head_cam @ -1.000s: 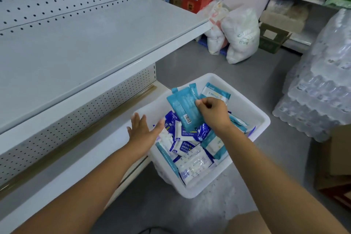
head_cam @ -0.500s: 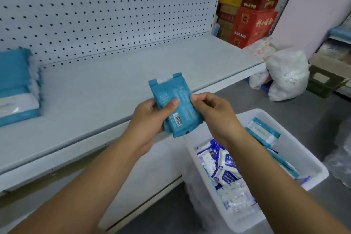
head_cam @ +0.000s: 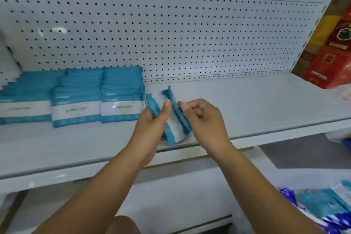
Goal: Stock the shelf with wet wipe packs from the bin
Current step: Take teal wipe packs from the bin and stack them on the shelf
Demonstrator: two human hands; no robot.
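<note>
Three stacks (head_cam: pixel 76 99) stand shelved. Just right of them the left hand (head_cam: pixel 152 121) grips packs (head_cam: pixel 173 129) — the right hand (head_cam: pixel 203 118) is curled, its hold unclear — and spare packs (head_cam: pixel 326 207) await.

Print on shelved wipe packs (head_cam: pixel 121 108) blurred, red carton (head_cam: pixel 330 68) markings unreadable, no legible text

Wet wipe pack (head_cam: pixel 176 129) in left hand (head_cam: pixel 150 124)

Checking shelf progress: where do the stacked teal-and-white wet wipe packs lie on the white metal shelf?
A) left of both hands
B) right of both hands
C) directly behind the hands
A: the stacked teal-and-white wet wipe packs lie left of the left hand, which grips another teal-and-white pack.
</note>
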